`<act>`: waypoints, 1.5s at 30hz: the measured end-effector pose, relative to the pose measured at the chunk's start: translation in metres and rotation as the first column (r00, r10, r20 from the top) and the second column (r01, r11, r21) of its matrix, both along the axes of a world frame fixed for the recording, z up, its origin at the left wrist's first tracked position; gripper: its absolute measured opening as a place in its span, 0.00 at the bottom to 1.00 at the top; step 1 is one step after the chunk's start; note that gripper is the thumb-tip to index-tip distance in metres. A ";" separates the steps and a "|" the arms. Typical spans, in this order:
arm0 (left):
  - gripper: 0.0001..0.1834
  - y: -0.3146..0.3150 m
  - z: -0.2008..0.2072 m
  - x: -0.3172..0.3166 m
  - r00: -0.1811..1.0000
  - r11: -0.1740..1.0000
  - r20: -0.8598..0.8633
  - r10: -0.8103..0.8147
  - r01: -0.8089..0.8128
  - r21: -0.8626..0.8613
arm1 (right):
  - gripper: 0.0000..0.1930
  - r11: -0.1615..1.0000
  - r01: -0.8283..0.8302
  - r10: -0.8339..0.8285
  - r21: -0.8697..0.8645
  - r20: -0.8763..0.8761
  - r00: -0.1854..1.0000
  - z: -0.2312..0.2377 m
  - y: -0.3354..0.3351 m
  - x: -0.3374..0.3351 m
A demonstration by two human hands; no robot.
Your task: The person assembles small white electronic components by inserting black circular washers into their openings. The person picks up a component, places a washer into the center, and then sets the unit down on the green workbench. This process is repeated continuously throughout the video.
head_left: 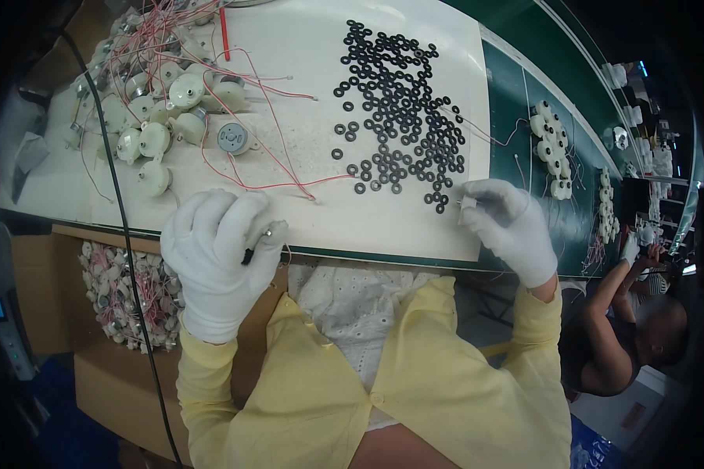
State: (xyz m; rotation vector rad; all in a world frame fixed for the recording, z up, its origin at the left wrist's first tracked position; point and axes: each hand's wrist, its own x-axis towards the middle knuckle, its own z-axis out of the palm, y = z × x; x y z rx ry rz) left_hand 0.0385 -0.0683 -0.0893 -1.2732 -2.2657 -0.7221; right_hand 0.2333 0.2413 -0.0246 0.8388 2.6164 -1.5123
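Note:
My left hand (219,254), in a white glove, is closed at the table's front edge. Its fingers curl round a small motor, mostly hidden; a shiny metal tip, a black bit and a thin wire show by the thumb. My right hand (512,227), also gloved, pinches a small white piece (467,202) at the front right of the white board, near the black rubber rings (403,102) spread there. Beyond my left hand lies a heap of small motors (186,91) with cream discs and red and white wires. One motor (233,138) shows its silver back.
A red stick (224,35) lies by the heap. Motors with black rings stand in rows (551,148) on the green surface at right. A cardboard box (43,289) of motors is below left. A black cable (121,195) hangs across the left. Another person (614,336) works at right.

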 end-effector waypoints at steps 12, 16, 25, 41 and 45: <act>0.26 -0.003 -0.001 -0.002 1.000 1.000 0.017 -0.014 0.013 0.013 | 0.18 0.950 -0.187 0.207 0.251 -0.058 0.977 0.004 -0.001 0.001; 0.26 -0.002 -0.002 -0.002 1.000 0.999 0.015 -0.022 0.022 0.025 | 0.19 0.816 -0.304 0.415 0.491 -0.133 0.900 0.006 0.002 -0.009; 0.26 -0.003 -0.002 -0.002 0.999 1.000 0.018 -0.027 0.027 0.015 | 0.17 0.594 -0.400 0.531 0.698 0.033 0.847 0.020 -0.001 -0.034; 0.25 -0.003 -0.003 -0.004 0.998 0.999 0.039 -0.044 0.043 0.022 | 0.08 0.357 -0.539 0.486 0.763 0.341 0.805 0.043 -0.012 -0.022; 0.24 -0.004 -0.004 -0.004 0.997 0.998 0.059 -0.058 0.056 0.034 | 0.09 0.624 -0.411 0.404 0.665 0.175 0.898 0.032 -0.009 -0.018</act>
